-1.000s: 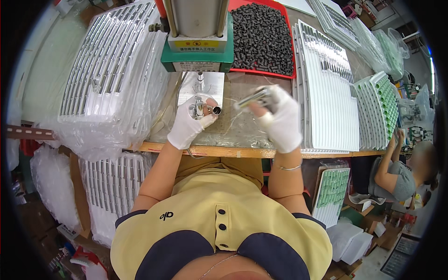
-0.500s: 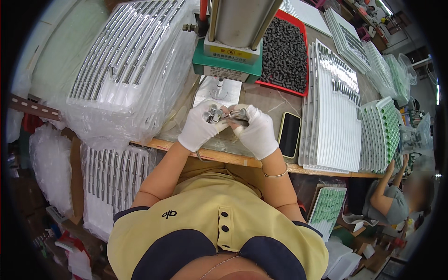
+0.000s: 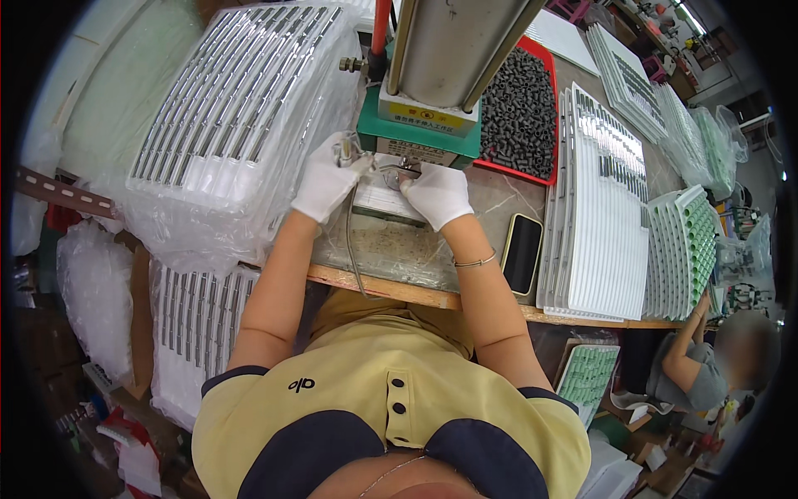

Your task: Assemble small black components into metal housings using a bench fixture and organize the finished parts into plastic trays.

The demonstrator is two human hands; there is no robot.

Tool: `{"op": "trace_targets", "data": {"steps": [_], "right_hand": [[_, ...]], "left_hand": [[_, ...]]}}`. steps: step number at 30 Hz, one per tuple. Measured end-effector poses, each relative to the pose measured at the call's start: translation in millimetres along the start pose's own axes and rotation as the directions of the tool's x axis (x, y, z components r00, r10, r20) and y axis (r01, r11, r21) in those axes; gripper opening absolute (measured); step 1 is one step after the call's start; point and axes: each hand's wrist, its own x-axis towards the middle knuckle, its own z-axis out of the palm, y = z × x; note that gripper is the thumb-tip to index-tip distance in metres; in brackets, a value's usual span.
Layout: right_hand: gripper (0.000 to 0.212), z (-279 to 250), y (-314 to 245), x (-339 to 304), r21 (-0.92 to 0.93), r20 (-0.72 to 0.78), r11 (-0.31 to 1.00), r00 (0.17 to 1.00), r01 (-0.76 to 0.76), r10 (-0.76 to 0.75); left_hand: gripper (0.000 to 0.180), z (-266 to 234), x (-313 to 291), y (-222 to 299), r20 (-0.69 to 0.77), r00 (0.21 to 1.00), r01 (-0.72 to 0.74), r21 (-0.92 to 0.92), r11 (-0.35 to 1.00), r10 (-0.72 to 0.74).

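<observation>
The desk (image 3: pixel 374 259) is taken up at the left by white trays (image 3: pixel 204 181) lined with silver tubes (image 3: pixel 237 93). A green press (image 3: pixel 432 106) is stood beyond the hands, with a red tray (image 3: pixel 515 174) of black fittings (image 3: pixel 519 116) placed to its right. By the white-gloved left hand (image 3: pixel 322 180), shiny metal pieces (image 3: pixel 345 151) are held in curled fingers. The right hand (image 3: pixel 439 196), likewise gloved, is set below the press's green head, beside a small metal part (image 3: pixel 405 166); whether this is gripped cannot be told.

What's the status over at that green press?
Left hand: holding shiny metal pieces. Right hand: at the green press, grip unclear. Phone: right of both hands, touching neither.
</observation>
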Motion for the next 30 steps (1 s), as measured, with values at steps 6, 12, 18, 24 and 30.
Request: {"op": "trace_targets", "data": {"steps": [6, 12, 18, 24, 30], "right_hand": [[0.043, -7, -5, -16, 0.002, 0.002, 1.0, 1.0, -0.026, 0.026], [0.053, -21, 5, -90, 0.89, 0.069, 0.456, 0.989, -0.002, -0.131], [0.02, -24, -9, -104, 0.869, -0.005, 0.488, 0.987, 0.083, -0.158], [0.022, -24, -25, -116, 0.649, -0.239, 0.706, 0.957, 0.283, -0.165], [0.034, -64, 0, -125, 0.49, -0.113, 0.849, 0.98, 0.198, -0.163]], "left_hand": [[0.022, -14, -45, 16, 0.04, 0.996, 0.085, -0.067, 0.994, -0.082], [0.029, -7, -84, 30, 0.357, 0.931, 0.08, 0.0, 0.997, -0.074], [0.029, 15, -101, 48, 0.297, 0.954, -0.023, 0.227, 0.974, -0.047], [0.023, 9, -119, 56, 0.039, 0.903, -0.381, 0.534, 0.754, 0.428], [0.024, -76, -107, 119, -0.2, 0.772, -0.253, 0.774, 0.58, 0.603]]}}
